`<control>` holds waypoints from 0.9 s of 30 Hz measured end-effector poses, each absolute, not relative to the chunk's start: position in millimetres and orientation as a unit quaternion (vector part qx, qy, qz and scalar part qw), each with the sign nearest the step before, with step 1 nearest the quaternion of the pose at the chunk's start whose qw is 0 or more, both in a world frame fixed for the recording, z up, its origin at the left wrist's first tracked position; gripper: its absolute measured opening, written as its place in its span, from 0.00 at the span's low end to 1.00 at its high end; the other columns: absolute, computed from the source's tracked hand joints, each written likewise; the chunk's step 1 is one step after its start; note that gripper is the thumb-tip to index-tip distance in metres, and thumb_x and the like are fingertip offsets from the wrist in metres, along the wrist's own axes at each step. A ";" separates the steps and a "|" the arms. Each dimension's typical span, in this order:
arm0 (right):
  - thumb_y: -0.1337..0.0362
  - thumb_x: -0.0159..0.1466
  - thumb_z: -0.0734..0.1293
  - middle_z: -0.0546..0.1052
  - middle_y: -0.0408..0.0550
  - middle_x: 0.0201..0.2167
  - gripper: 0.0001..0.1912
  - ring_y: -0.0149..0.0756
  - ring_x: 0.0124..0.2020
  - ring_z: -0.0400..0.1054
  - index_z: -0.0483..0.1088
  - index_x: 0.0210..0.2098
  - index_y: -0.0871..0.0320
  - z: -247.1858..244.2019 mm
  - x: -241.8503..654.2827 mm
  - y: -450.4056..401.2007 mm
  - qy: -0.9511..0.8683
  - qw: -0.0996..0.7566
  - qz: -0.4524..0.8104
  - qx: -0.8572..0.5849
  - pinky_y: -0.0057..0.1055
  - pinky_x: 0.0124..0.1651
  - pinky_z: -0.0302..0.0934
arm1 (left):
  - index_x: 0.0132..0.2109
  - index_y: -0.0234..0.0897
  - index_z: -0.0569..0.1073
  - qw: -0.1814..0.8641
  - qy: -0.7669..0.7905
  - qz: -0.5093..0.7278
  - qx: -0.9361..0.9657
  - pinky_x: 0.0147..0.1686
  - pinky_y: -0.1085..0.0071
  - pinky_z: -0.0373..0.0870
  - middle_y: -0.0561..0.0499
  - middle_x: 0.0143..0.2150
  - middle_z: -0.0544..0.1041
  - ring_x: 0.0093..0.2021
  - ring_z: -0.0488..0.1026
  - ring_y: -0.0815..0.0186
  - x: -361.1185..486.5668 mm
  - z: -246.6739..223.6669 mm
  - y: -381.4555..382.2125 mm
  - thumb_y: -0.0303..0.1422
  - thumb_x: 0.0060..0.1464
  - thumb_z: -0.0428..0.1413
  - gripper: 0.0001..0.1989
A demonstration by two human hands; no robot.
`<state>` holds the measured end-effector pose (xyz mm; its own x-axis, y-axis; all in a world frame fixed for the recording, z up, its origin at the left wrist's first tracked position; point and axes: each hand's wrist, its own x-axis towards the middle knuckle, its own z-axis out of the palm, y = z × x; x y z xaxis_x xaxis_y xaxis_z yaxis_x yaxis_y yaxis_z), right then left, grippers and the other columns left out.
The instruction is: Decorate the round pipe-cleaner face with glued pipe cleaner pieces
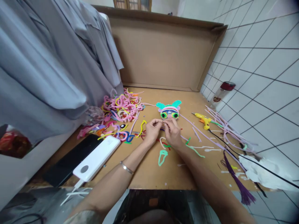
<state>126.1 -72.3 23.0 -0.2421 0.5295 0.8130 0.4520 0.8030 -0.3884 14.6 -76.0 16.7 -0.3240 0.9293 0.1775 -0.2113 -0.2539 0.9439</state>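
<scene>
My left hand (153,130) and my right hand (172,130) meet at the fingertips over the table, both pinched closed. Whatever lies between the fingers is too small to make out. Just beyond them sits a pipe-cleaner animal head (170,109) with green ears and round green-and-yellow eyes. Below the hands lies a mint-green pipe-cleaner loop (163,157), with a cream curved piece (161,143) and red and green bits near it. To the left of my left hand is a bent yellow pipe cleaner (141,128).
At left are a heap of pipe cleaners (126,107), a white power bank (98,158) and a black phone (74,160). A yellow glue gun (203,119), lilac pipe cleaners (227,132), a purple tassel (238,182), tissue (263,171) and a red-lidded bottle (223,93) are at right.
</scene>
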 end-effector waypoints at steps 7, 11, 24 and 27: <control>0.71 0.66 0.56 0.73 0.54 0.41 0.15 0.43 0.47 0.67 0.69 0.48 0.58 29.1 129.1 -76.8 -0.797 0.522 -0.016 -0.304 0.44 0.53 0.61 | 0.28 0.35 0.74 0.334 0.444 0.724 0.409 0.30 0.75 0.64 0.55 0.24 0.72 0.26 0.66 0.72 -3.6 34.9 -72.6 0.34 0.45 0.58 0.07; 0.71 0.67 0.57 0.74 0.53 0.38 0.13 0.40 0.42 0.67 0.71 0.43 0.58 25.0 124.5 -80.6 -0.866 0.422 -0.019 -0.267 0.39 0.49 0.61 | 0.24 0.35 0.68 0.244 0.428 0.800 0.341 0.24 0.77 0.56 0.59 0.19 0.63 0.21 0.58 0.75 -32.3 44.6 -57.9 0.34 0.47 0.57 0.09; 0.73 0.62 0.62 0.74 0.55 0.42 0.12 0.41 0.45 0.68 0.71 0.45 0.60 25.8 81.6 -90.1 -0.950 0.048 -0.022 -0.309 0.35 0.48 0.59 | 0.27 0.37 0.66 0.307 0.423 0.777 0.351 0.20 0.77 0.55 0.59 0.20 0.64 0.19 0.59 0.75 -32.9 32.8 -54.9 0.38 0.49 0.57 0.11; 0.69 0.64 0.64 0.73 0.56 0.42 0.12 0.42 0.43 0.68 0.69 0.47 0.61 34.1 97.9 -90.6 -0.942 0.065 -0.006 -0.330 0.35 0.46 0.60 | 0.28 0.37 0.66 0.364 0.417 0.768 0.321 0.18 0.78 0.53 0.59 0.20 0.66 0.17 0.58 0.76 -32.7 28.7 -54.5 0.38 0.48 0.57 0.10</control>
